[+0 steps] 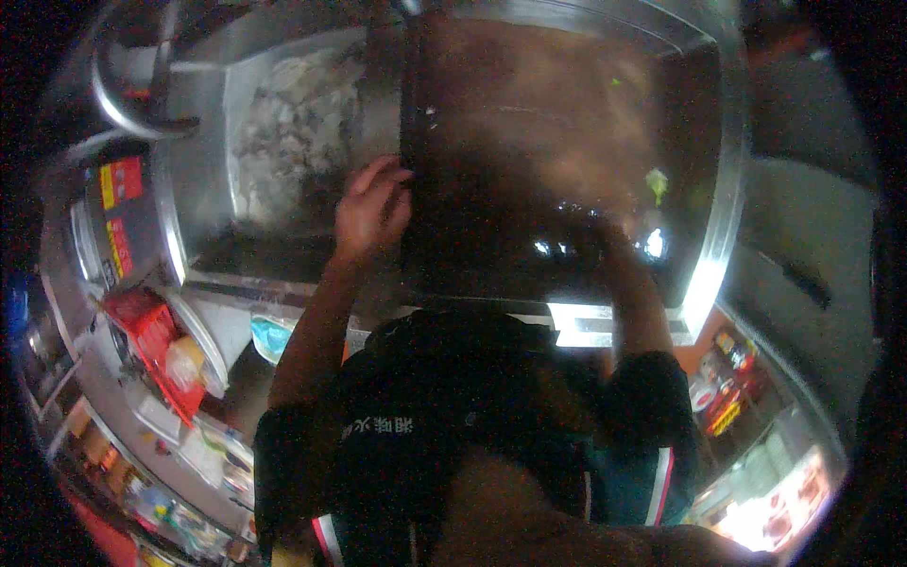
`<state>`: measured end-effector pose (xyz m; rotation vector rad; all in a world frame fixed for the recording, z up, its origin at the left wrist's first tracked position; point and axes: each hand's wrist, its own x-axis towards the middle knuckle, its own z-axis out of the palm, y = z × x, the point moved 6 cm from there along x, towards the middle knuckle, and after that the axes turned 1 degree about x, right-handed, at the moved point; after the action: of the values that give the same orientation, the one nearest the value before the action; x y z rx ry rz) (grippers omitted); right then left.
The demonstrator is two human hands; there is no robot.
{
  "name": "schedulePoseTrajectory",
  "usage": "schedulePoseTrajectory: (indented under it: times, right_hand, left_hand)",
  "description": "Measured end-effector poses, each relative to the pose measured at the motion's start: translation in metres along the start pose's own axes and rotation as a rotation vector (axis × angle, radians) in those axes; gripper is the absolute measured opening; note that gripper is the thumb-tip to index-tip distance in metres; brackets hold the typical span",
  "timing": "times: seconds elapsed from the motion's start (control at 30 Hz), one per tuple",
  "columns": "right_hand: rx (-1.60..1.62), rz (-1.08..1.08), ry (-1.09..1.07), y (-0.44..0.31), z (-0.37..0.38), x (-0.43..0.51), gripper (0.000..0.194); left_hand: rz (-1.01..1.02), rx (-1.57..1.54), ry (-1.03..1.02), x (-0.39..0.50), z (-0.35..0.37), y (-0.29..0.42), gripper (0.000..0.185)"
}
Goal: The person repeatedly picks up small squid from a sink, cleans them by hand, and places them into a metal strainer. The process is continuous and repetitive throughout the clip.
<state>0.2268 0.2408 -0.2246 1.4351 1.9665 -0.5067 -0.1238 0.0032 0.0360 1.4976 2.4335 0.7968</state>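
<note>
My left hand (pixel 373 209) is over the divider (pixel 382 127) between two metal sink basins, fingers loosely bent and apart, with no object visible in them. To its left, a pale tub (pixel 230 142) holds a mass of whitish-grey pieces (pixel 301 120), too blurred to name. Brown, murky water (pixel 510 142) fills the right basin. My right forearm (pixel 631 283) reaches into that water, and the hand itself is hidden in dark water and glare. A green leaf scrap (pixel 657 186) floats near it.
A curved metal faucet (pixel 113 110) hangs at the left. A knife (pixel 804 283) with a dark handle lies on the right-hand counter (pixel 815 220). At lower left are a red basket (pixel 145 326) and a turquoise item (pixel 271 339). Packets (pixel 730 383) sit at lower right.
</note>
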Motion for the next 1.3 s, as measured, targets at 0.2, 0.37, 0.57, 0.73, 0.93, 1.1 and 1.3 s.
schedulePoseTrajectory:
  times: [0.2, 0.37, 0.57, 0.73, 0.93, 1.1, 1.3]
  right_hand:
    - [-0.026, -0.056, -0.077, 0.01, -0.01, -0.008, 0.028]
    - [0.055, -0.101, -0.237, 0.017, -0.016, -0.021, 0.026]
    - [0.524, -0.073, -0.549, 0.006, -0.019, -0.046, 0.025]
    - [1.166, -0.104, -0.527, -0.036, -0.041, -0.09, 0.027]
    - [1.599, -0.205, -0.562, -0.085, -0.081, -0.142, 0.043]
    - [1.779, -0.214, -0.862, -0.118, -0.085, -0.165, 0.016]
    - [1.914, -0.1, -0.99, -0.133, -0.088, -0.181, 0.017]
  left_hand:
    - [0.119, -0.121, -0.076, 0.003, 0.009, 0.027, 0.025]
    - [0.156, -0.302, -0.072, 0.003, 0.027, 0.041, 0.021]
    - [0.155, -0.485, -0.172, 0.003, 0.071, 0.051, 0.019]
    - [0.112, -0.599, -0.364, 0.005, 0.104, 0.059, 0.031]
    - [0.421, -0.324, -0.442, 0.009, 0.11, 0.091, 0.058]
    - [0.553, -0.329, -0.413, 0.011, 0.105, 0.103, 0.054]
    - [0.421, -0.779, -0.506, 0.018, 0.105, 0.095, 0.046]
